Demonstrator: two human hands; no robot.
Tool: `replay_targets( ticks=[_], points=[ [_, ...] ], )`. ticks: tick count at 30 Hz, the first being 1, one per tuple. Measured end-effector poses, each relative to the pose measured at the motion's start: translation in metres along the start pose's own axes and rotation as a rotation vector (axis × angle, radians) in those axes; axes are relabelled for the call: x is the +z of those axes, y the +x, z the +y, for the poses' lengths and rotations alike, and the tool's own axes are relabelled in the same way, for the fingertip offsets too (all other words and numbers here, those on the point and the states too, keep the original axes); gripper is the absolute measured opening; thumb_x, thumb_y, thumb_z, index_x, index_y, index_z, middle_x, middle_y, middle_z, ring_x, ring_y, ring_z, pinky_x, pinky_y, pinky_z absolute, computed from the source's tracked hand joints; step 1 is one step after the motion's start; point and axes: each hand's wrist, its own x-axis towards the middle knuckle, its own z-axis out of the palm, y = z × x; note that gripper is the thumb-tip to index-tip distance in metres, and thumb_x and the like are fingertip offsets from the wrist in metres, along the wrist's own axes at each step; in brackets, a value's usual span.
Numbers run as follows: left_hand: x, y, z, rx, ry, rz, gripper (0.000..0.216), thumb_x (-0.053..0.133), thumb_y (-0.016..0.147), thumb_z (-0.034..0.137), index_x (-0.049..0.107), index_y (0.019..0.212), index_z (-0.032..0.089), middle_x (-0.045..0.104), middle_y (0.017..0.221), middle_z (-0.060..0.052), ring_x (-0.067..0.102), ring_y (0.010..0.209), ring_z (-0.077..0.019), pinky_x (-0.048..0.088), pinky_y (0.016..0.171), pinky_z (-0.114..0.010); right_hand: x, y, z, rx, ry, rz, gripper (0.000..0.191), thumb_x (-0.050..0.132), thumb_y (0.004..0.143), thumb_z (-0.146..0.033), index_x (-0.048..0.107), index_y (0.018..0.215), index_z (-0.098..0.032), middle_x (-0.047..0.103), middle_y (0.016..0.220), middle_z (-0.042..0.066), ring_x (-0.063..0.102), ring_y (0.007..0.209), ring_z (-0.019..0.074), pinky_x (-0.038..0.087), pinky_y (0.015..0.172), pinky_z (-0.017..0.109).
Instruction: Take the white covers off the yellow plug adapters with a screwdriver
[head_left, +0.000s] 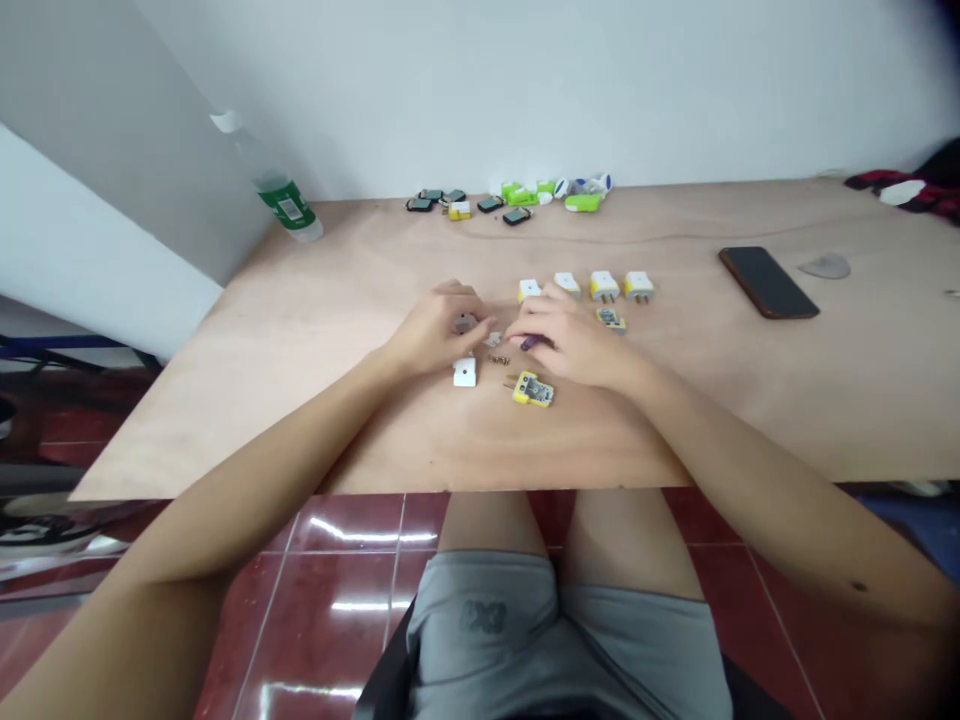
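My left hand (439,330) rests on the wooden table (300,330) with its fingers pinched on a small grey metal part (465,323). My right hand (570,340) lies just right of it, fingers closed around a small purple-handled tool (531,343). Between and below the hands lie a white plug cover (465,372), tiny screws (499,358) and an opened yellow plug half (533,389). Behind the right hand stands a row of white and yellow plugs (604,286), with another opened yellow piece (610,319) beside them.
A plastic bottle (281,195) leans at the back left. Several dark, green and white plug parts (517,198) lie along the far edge. A black phone (768,282) and a grey flat piece (825,266) lie at right. Red tile floor lies below the table.
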Motion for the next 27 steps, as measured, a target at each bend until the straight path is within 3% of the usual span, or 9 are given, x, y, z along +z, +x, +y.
replay_targets(
  ticks=[6, 11, 15, 19, 23, 27],
  points=[
    [-0.001, 0.002, -0.005, -0.021, 0.006, 0.089, 0.038, 0.061, 0.114, 0.042, 0.075, 0.086, 0.021, 0.078, 0.087, -0.007, 0.070, 0.088, -0.0238, 0.055, 0.089, -0.040, -0.001, -0.022, -0.031, 0.018, 0.063, -0.039, 0.018, 0.071, 0.112, -0.024, 0.087, 0.102, -0.022, 0.075, 0.101, 0.009, 0.061, 0.101, 0.0278, 0.048, 0.091, 0.043],
    [-0.001, 0.003, -0.005, -0.028, -0.001, 0.100, 0.040, 0.061, 0.114, 0.045, 0.073, 0.085, 0.021, 0.078, 0.086, -0.006, 0.069, 0.086, -0.0230, 0.055, 0.087, -0.040, 0.001, -0.053, -0.059, 0.033, 0.024, -0.032, 0.026, 0.066, 0.116, -0.027, 0.086, 0.101, -0.022, 0.074, 0.102, 0.011, 0.063, 0.100, 0.0287, 0.053, 0.088, 0.045],
    [0.000, 0.001, -0.003, -0.026, -0.007, 0.088, 0.041, 0.061, 0.115, 0.045, 0.076, 0.085, 0.021, 0.079, 0.088, -0.007, 0.071, 0.087, -0.0235, 0.055, 0.087, -0.039, -0.016, -0.089, -0.065, 0.063, -0.014, -0.046, 0.026, 0.060, 0.117, -0.024, 0.085, 0.124, -0.029, 0.081, 0.114, 0.010, 0.067, 0.105, 0.0310, 0.061, 0.095, 0.052],
    [0.001, 0.001, -0.002, -0.001, -0.014, 0.084, 0.041, 0.061, 0.115, 0.044, 0.078, 0.085, 0.021, 0.081, 0.089, -0.008, 0.072, 0.088, -0.0249, 0.055, 0.086, -0.041, -0.042, -0.125, -0.057, 0.164, -0.107, -0.020, 0.037, 0.061, 0.114, -0.026, 0.077, 0.148, -0.031, 0.084, 0.118, 0.010, 0.074, 0.107, 0.0341, 0.064, 0.097, 0.058],
    [0.002, 0.002, -0.002, 0.001, -0.018, 0.072, 0.042, 0.060, 0.114, 0.045, 0.077, 0.084, 0.021, 0.080, 0.087, -0.008, 0.073, 0.088, -0.0251, 0.055, 0.086, -0.041, -0.065, -0.150, -0.032, 0.243, -0.178, 0.002, 0.029, 0.063, 0.112, -0.028, 0.082, 0.134, -0.032, 0.086, 0.128, 0.009, 0.078, 0.117, 0.0369, 0.063, 0.105, 0.063],
    [0.003, 0.002, -0.002, 0.005, -0.034, 0.056, 0.042, 0.060, 0.114, 0.047, 0.076, 0.084, 0.020, 0.080, 0.087, -0.009, 0.074, 0.090, -0.0252, 0.057, 0.087, -0.040, -0.079, -0.153, 0.007, 0.298, -0.248, 0.023, 0.028, 0.063, 0.106, -0.023, 0.083, 0.125, -0.027, 0.086, 0.132, 0.013, 0.078, 0.122, 0.0379, 0.062, 0.111, 0.062]
  ],
)
